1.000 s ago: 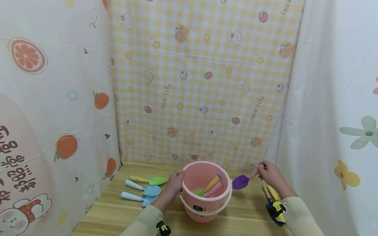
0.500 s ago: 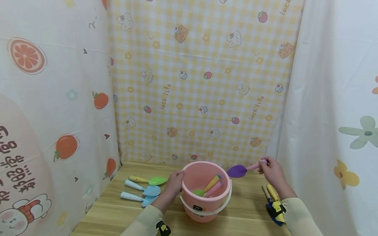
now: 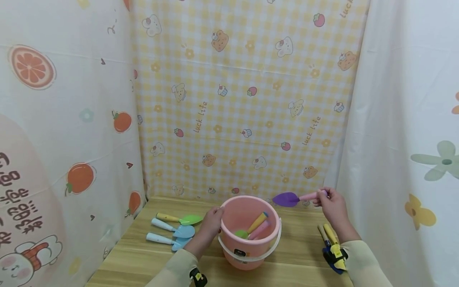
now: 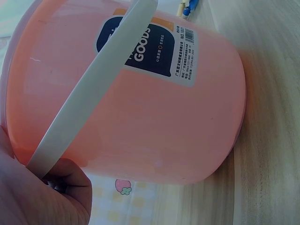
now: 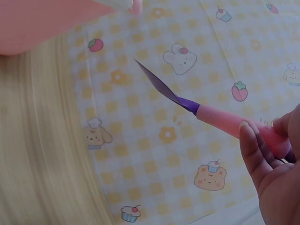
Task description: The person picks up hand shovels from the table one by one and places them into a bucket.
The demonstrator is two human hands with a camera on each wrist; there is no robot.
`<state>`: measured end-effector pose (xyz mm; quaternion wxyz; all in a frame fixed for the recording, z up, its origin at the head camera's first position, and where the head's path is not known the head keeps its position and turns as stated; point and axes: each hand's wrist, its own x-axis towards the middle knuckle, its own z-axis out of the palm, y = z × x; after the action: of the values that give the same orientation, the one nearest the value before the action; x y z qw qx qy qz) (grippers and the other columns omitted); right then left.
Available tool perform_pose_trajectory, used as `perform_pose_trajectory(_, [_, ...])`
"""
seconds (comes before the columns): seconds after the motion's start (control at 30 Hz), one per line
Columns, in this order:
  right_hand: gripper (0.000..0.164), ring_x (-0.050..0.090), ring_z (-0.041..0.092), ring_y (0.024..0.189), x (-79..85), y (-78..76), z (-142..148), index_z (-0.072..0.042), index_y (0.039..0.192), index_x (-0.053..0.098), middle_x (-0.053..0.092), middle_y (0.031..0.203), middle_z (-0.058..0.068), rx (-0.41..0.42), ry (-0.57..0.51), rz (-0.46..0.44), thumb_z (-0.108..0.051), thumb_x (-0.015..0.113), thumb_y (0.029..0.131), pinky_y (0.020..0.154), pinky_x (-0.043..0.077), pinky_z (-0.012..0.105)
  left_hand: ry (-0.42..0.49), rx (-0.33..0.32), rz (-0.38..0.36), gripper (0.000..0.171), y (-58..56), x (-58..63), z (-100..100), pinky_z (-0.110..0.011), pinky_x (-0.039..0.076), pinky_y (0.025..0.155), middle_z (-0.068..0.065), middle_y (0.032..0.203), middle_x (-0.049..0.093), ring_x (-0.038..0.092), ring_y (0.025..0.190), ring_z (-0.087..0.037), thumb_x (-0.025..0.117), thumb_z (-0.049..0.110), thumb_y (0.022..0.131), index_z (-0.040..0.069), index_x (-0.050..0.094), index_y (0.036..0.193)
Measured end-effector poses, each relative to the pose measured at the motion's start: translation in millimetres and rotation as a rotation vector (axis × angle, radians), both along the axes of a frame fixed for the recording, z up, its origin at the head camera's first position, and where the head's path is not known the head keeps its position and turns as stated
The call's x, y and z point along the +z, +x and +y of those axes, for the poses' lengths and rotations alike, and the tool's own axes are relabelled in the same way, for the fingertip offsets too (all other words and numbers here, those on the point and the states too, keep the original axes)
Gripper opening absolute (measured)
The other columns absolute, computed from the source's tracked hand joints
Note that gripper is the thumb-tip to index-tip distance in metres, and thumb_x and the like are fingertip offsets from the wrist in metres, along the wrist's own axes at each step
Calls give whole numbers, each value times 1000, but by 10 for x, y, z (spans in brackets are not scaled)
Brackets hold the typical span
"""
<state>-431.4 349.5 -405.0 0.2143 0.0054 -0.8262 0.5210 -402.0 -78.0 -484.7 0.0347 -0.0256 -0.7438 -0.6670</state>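
Observation:
With my left hand (image 3: 212, 221) I grip the left rim of a pink bucket (image 3: 247, 254) that stands upright on the table. In the left wrist view its white handle (image 4: 89, 93) crosses the bucket's labelled side. My right hand (image 3: 332, 205) pinches the pink grip of a purple-bladed trowel (image 3: 287, 199), held up right of the bucket's rim with its blade pointing left. Inside the bucket lie a green trowel with a yellow handle (image 3: 257, 223) and something with a pink handle (image 3: 259, 231); its far end is hidden.
Left of the bucket lie a green trowel (image 3: 190, 220) with a yellow handle and two light-blue trowels (image 3: 184, 231). Near my right wrist are yellow and blue tools (image 3: 331, 239), partly hidden by the wrist strap. Patterned curtains (image 3: 244, 99) enclose the table (image 3: 136, 263) at back and sides.
My right hand has raised the purple trowel, and its blade has swung up and slightly left to above the bucket's rim level. The left hand and bucket stay put.

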Motion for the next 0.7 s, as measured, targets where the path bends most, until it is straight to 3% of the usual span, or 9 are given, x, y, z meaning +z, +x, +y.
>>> perform_pose_trajectory(0.37, [41, 75, 11, 82, 87, 58, -124, 10, 141, 55, 75, 102, 10, -3, -150, -2, -23, 56, 117, 78, 63, 25, 10, -6, -10, 41, -4, 3, 2, -32, 45, 62, -4, 79, 52, 49, 66, -19, 48, 40, 118, 3, 59, 106])
perform_pose_trajectory(0.7, [47, 73, 10, 87, 158, 105, -226, 9, 144, 53, 73, 106, 9, 24, -185, -6, -30, 56, 117, 82, 63, 25, 0, -3, -4, 42, 3, 14, 3, -32, 45, 62, -4, 78, 51, 49, 66, -19, 48, 40, 118, 1, 59, 106])
